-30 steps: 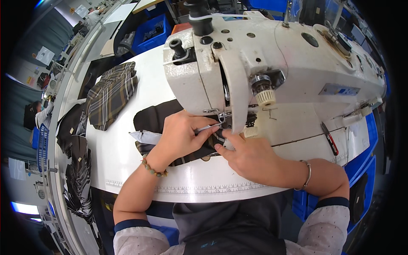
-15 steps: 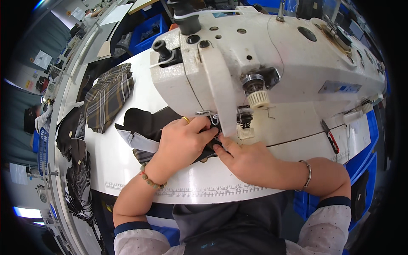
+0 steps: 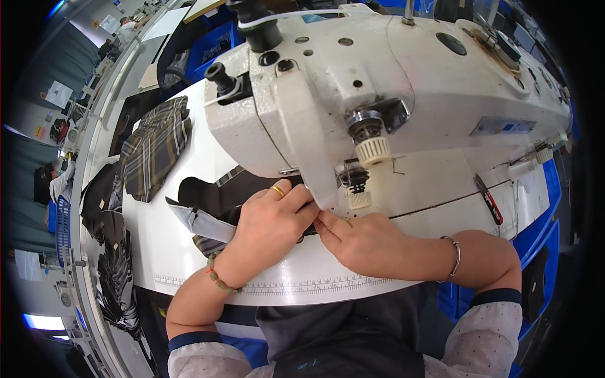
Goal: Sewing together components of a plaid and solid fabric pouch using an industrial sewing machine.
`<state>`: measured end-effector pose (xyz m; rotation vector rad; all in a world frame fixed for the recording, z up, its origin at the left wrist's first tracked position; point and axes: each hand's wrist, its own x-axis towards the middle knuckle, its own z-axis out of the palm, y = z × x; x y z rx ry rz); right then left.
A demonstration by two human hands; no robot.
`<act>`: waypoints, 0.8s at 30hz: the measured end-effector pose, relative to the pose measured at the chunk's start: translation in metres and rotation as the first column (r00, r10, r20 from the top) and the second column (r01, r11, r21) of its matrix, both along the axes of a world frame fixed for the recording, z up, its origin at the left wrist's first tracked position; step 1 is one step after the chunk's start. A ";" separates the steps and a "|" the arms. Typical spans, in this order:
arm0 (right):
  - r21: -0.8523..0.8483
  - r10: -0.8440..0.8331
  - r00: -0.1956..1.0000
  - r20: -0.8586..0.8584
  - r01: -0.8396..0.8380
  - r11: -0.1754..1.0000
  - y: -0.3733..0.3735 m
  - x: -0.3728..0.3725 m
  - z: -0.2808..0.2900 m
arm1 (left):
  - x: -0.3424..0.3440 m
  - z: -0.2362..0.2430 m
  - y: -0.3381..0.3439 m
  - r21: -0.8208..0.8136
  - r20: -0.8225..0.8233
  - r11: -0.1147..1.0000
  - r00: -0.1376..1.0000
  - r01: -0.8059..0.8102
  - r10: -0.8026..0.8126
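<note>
Under the head of a white sewing machine (image 3: pixel 378 69) lies a dark fabric piece (image 3: pixel 211 201) with plaid parts and a pale grey-white strip (image 3: pixel 201 220) along its near left side. My left hand (image 3: pixel 271 217), fingers bent and pressed together, grips this fabric just left of the machine's front cover. Close beside it, my right hand (image 3: pixel 365 242) pinches the fabric's edge between thumb and forefinger. Both sets of fingertips nearly meet below the cover. The needle and the part of the fabric under the fingers are hidden.
A stack of plaid fabric pieces (image 3: pixel 156 151) rests at the table's left. More dark pieces (image 3: pixel 116 246) hang by the left edge. A red and black cutter (image 3: pixel 488 200) lies to the right. Blue bins (image 3: pixel 535 246) stand below the right side; a printed ruler (image 3: pixel 302 288) runs along the front edge.
The machine sits slightly further left in the picture, as the view has shifted. My right thumb and forefinger have drawn together at the fabric, beside my left fingertips.
</note>
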<state>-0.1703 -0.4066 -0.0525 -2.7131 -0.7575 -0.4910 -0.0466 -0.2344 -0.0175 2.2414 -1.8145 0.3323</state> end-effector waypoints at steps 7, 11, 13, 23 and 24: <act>-0.033 -0.011 1.000 0.019 0.011 0.999 0.001 0.001 -0.001 | -0.003 -0.004 0.000 0.039 0.029 0.999 1.000 -0.012 0.011; -0.104 -0.076 0.997 0.009 0.077 0.992 -0.001 0.004 -0.001 | 0.000 -0.008 -0.004 0.004 0.020 0.999 0.999 -0.048 0.048; -0.107 -0.074 0.997 0.026 0.077 0.991 -0.003 0.007 -0.003 | 0.002 -0.011 -0.006 -0.016 0.020 0.997 0.997 -0.078 0.079; -0.013 -0.099 0.994 -0.039 0.099 0.995 -0.004 0.009 -0.001 | 0.003 -0.017 -0.009 -0.016 -0.019 0.993 0.993 -0.115 0.115; -0.020 -0.104 0.994 -0.043 0.103 0.994 -0.003 0.009 0.000 | 0.002 -0.017 -0.009 -0.013 -0.025 0.992 0.992 -0.128 0.127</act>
